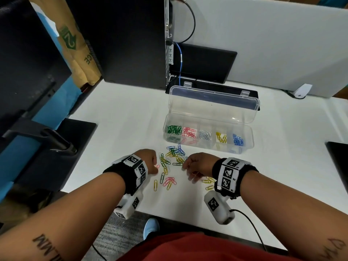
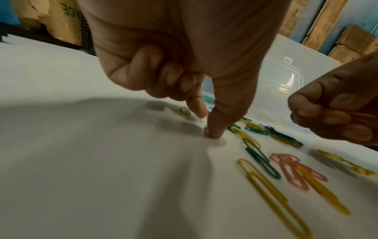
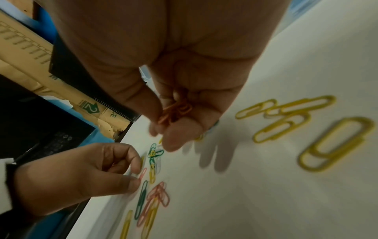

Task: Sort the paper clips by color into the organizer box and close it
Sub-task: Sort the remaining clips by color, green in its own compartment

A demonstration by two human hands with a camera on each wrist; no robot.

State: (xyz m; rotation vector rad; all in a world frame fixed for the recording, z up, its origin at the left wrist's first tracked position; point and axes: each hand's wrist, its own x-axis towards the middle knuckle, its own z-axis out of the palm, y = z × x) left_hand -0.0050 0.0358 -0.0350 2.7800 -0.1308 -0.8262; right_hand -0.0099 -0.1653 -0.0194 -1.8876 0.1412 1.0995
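A clear plastic organizer box point(image 1: 208, 136) with five compartments is seen on the white table point(image 1: 122, 117), its hinged lid point(image 1: 212, 104) raised. One colour is held in each compartment: green, pink, white, yellow, blue from left to right. A loose pile of mixed-colour wire paper clips point(image 1: 172, 157) lies just in front of the box; the pile is too tangled to be counted. Three pink clips point(image 1: 170, 181) lie together nearer the table edge. A single pink clip point(image 3: 142, 173) is pinched against the table by the thumb and forefinger of the left hand point(image 1: 148, 161). Several pink clips point(image 3: 175, 111) are held in the curled fingers of the right hand point(image 1: 197, 165).
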